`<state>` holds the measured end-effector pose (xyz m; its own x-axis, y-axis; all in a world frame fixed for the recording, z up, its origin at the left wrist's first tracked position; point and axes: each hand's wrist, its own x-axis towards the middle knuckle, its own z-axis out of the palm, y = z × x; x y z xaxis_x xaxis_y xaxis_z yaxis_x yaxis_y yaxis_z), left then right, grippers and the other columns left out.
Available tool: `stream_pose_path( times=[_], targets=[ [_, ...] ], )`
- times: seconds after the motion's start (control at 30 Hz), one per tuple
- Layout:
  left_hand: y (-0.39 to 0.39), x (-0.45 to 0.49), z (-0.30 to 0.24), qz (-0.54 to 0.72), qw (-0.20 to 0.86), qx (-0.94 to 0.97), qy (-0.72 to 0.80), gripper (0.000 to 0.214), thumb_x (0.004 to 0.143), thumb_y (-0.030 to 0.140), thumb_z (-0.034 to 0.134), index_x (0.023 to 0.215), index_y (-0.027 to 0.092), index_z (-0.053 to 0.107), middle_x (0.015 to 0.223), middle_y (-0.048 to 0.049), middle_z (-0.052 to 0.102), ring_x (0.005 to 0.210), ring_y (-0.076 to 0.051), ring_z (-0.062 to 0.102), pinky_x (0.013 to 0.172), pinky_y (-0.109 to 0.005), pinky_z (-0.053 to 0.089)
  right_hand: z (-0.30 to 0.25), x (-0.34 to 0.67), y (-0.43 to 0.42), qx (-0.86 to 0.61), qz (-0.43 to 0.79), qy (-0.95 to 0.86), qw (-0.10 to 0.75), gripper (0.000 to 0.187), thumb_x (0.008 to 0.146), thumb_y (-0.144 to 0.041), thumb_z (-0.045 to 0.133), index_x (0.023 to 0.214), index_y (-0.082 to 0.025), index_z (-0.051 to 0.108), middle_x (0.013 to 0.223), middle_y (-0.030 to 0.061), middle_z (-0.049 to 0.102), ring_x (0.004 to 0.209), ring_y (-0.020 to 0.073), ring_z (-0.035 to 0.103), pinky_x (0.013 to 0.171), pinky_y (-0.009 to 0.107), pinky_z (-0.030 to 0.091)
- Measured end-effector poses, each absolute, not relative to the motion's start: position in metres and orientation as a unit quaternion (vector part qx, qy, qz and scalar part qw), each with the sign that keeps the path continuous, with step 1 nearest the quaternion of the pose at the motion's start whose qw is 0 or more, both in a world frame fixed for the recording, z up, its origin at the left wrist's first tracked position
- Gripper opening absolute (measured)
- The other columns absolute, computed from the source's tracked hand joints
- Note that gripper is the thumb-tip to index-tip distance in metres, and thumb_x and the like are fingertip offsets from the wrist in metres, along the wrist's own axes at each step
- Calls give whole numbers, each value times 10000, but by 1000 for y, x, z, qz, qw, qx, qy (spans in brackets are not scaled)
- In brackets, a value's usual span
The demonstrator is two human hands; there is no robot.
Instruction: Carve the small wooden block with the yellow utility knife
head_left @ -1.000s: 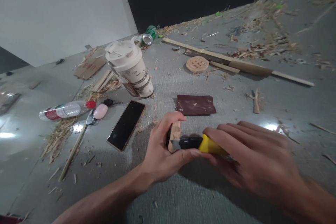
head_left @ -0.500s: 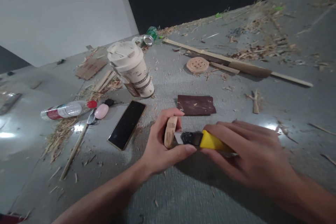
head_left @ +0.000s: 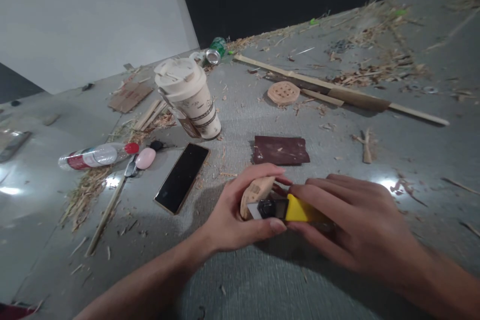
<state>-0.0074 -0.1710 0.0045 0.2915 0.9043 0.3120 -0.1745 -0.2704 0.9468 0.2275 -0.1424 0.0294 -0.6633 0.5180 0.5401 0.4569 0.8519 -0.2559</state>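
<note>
My left hand (head_left: pixel 240 212) is closed round a small round wooden piece (head_left: pixel 256 193), held tilted just above the grey table (head_left: pixel 262 280). My right hand (head_left: pixel 352 222) grips a yellow and black utility knife (head_left: pixel 288 208). The knife's blade end rests against the wooden piece's lower edge. Both hands meet near the table's front middle. A dark red-brown sheet of sandpaper (head_left: pixel 281 150) lies just beyond my hands.
A lidded paper cup (head_left: pixel 189 97) stands behind a black phone (head_left: pixel 182 176). A plastic bottle (head_left: pixel 95 156), a pink oval object (head_left: pixel 144 158), a round perforated wooden disc (head_left: pixel 284 93), long bamboo strips (head_left: pixel 337 92), a green can (head_left: pixel 214 50) and scattered shavings lie around.
My left hand has turned the wooden piece from edge-on to tilted, its face now showing. Both hands shifted slightly right; the knife stays against the piece.
</note>
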Motion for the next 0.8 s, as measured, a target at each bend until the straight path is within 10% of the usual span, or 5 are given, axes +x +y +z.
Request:
stream_pose_path(
  times=[0.2,0.43,0.8],
  targets=[
    [-176,-1,16,454,560,588,366,379,1025,479,735,1338,266,751,1313,-105,769,1203,-280,740,1069,-465,620,26,227,-141,-304,33,-902,306,249,1123,-420,547,990,-221,617,804,12,731,609,166,591,605,328,391],
    [-180,4,19,422,631,512,402,527,897,486,883,1339,288,676,1077,-57,706,858,-180,671,725,-302,593,26,225,-141,-305,45,-901,306,257,1138,-411,513,1001,-213,605,732,-18,657,578,153,561,559,313,365],
    [-171,-10,12,497,551,553,381,481,907,504,868,1319,280,758,1162,-57,788,967,-207,736,831,-328,602,28,224,-140,-324,81,-883,330,336,1139,-485,531,961,-212,611,703,-27,628,557,122,529,540,273,378]
  ],
)
